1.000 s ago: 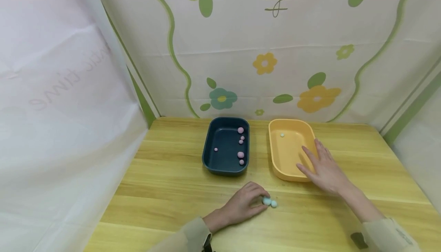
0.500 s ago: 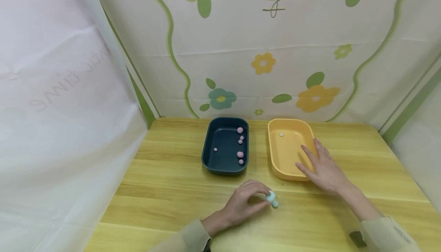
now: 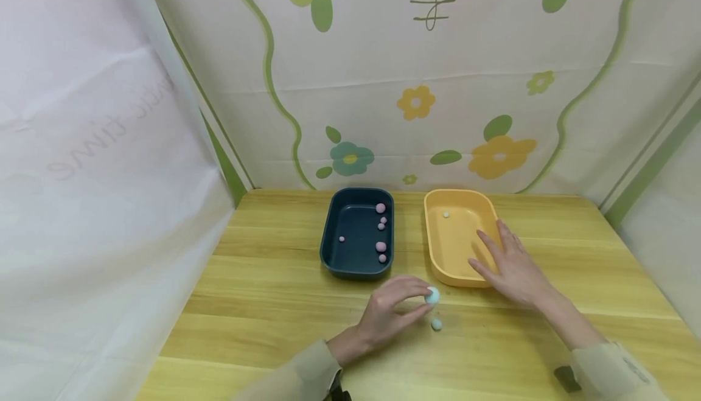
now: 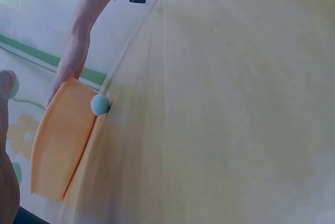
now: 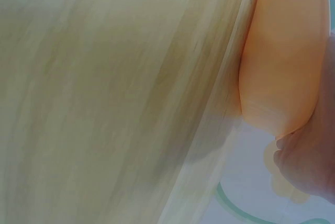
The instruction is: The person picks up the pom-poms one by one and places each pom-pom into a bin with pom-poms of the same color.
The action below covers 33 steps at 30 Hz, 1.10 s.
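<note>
My left hand (image 3: 383,314) pinches a light blue ball (image 3: 432,296) between thumb and fingertips, just above the table in front of the yellow tray (image 3: 457,252). A smaller light blue ball (image 3: 436,324) lies on the wood close below that hand; the left wrist view shows this smaller ball (image 4: 100,104) too. One small pale ball (image 3: 446,214) sits inside the yellow tray, towards the back. With fingers spread, my right hand (image 3: 517,273) rests on the tray's right rim. In the right wrist view the hand (image 5: 309,156) touches the tray's edge, partly cut off.
Left of the yellow tray stands a dark blue tray (image 3: 358,261) holding several pink balls (image 3: 380,246). Both trays are near the back edge of the wooden table (image 3: 263,303). A white cloth (image 3: 361,54) printed with flowers hangs behind, and more cloth hangs at the sides.
My left hand has lifted the larger light blue ball off the table, moving it away from the smaller one and towards the trays. My right hand stays on the yellow tray.
</note>
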Motion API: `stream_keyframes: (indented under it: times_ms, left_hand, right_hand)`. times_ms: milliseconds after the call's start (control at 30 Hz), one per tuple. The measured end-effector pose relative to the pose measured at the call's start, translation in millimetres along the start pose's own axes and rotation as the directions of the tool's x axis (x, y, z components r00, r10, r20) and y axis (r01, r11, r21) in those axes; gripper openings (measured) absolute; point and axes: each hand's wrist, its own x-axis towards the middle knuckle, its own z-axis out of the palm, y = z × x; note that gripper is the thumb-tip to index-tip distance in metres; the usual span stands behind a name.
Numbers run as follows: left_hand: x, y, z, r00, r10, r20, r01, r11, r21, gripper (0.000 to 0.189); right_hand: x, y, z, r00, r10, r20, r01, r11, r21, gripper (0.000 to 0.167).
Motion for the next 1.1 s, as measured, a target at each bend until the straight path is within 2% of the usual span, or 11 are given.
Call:
stream_keyframes:
  times_ms: [300, 467, 700, 933, 1100]
  left_hand:
    - [15.7, -11.0, 9.8, 0.997, 0.060, -0.057, -0.057, 0.997, 0.047, 0.035]
    - [24.8, -19.6, 18.2, 0.996, 0.064, -0.062, -0.059, 0.995, 0.075, 0.035]
    - [38.5, -30.8, 28.2, 0.999, -0.014, -0.048, 0.019, 0.994, 0.105, 0.032]
    - [54.0, -38.3, 32.2, 0.999, -0.040, -0.029, 0.042, 0.995, 0.093, 0.030]
    - [60.9, -41.0, 38.9, 0.997, -0.072, -0.027, 0.076, 0.985, 0.153, 0.027]
  right_hand:
    - [1.4, -2, -1, 1.000, -0.016, -0.006, 0.016, 1.000, 0.002, 0.084]
    - [1.8, -1, 0, 1.000, -0.018, -0.013, 0.018, 1.000, -0.007, 0.084]
    - [0.8, 0, 2, 1.000, 0.000, -0.016, 0.000, 1.000, -0.026, 0.086]
    - [1.6, 2, 3, 1.000, 0.005, -0.019, -0.006, 1.000, -0.025, 0.086]
    - [1.8, 3, 2, 1.000, 0.003, -0.021, -0.004, 1.000, -0.023, 0.086]
